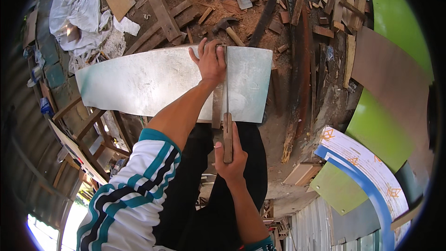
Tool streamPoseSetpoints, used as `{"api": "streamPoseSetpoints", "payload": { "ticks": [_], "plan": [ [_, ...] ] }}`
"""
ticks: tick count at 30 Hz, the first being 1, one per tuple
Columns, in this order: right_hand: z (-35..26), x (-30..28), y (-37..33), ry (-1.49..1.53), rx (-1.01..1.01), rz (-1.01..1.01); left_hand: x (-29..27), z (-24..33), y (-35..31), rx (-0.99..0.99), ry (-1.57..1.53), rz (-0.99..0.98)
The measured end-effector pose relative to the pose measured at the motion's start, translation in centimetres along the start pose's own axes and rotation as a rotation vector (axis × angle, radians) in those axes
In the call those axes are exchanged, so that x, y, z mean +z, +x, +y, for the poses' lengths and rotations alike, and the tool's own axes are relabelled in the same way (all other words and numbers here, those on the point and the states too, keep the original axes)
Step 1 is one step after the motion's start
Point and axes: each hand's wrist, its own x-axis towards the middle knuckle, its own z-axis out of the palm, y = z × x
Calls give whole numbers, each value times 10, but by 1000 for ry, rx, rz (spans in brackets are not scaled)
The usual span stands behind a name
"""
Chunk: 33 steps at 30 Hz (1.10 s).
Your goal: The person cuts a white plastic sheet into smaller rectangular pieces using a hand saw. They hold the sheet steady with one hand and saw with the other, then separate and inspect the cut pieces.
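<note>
A long pale, worn board [153, 81] with a curved, tapering left end lies across in front of me. My left hand [213, 62] rests on it by the far edge, thumb and fingers spread, pressing over a narrow brown wooden strip [217, 107] that runs from near to far. In my right hand [232, 160] is the wooden handle of a handsaw [227, 132], held below the near edge. Its thin blade lies along the strip's right side, seen nearly edge-on, and reaches toward the far edge. Whether it has cut into the board I cannot tell.
Beyond the board a hammer [226, 24] lies among wood scraps and sawdust. White plastic sacking [76, 11] is heaped at the far left. A wooden frame [100, 130] stands at left. Green [378, 123] and brown [390, 67] sheets lie at right, with a curved white-and-blue piece [367, 167].
</note>
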Motion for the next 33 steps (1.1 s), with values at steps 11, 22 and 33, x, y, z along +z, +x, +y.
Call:
{"api": "streamPoseSetpoints", "payload": {
  "ticks": [11, 22, 33],
  "plan": [
    [7, -9, 9, 255, 106, 70, 14, -5, 6, 24, -7, 51],
    [27, -13, 9, 218, 88, 76, 15, -3, 9, 21, -2, 71],
    [20, -14, 11, 284, 111, 62, 14, -6, 7, 23, -22, 91]
  ]
}}
